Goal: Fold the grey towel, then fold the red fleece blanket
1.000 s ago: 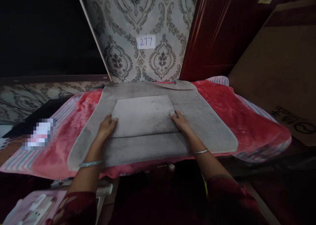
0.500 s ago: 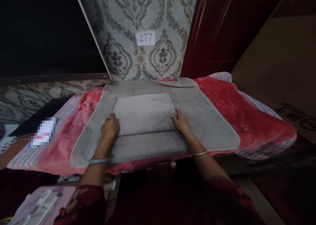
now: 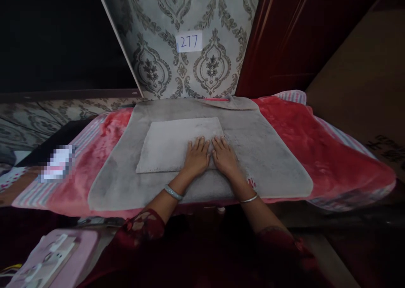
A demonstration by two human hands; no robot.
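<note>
A pink box (image 3: 50, 258) sits at lower left. At centre frame the left hand (image 3: 196, 155) and right hand (image 3: 224, 156) lie side by side, fingers open and flat, gripping nothing. They seem to be smoothing the folded grey towel (image 3: 171, 146) on a larger grey mat (image 3: 268, 157). Lifting it would call for pinching an edge. A red blanket (image 3: 316, 144) lies beneath, and nothing is in the way. A paper label (image 3: 189, 41) hangs at top centre.

We see a folded cloth (image 3: 164, 146) of matt, fuzzy grey pile on a larger mat (image 3: 272, 161) of the same napped fabric; the red blanket (image 3: 316, 149) beneath looks plush with a soft sheen, the door (image 3: 284, 39) glossy dark wood, the bangle (image 3: 173, 192) shiny metal
</note>
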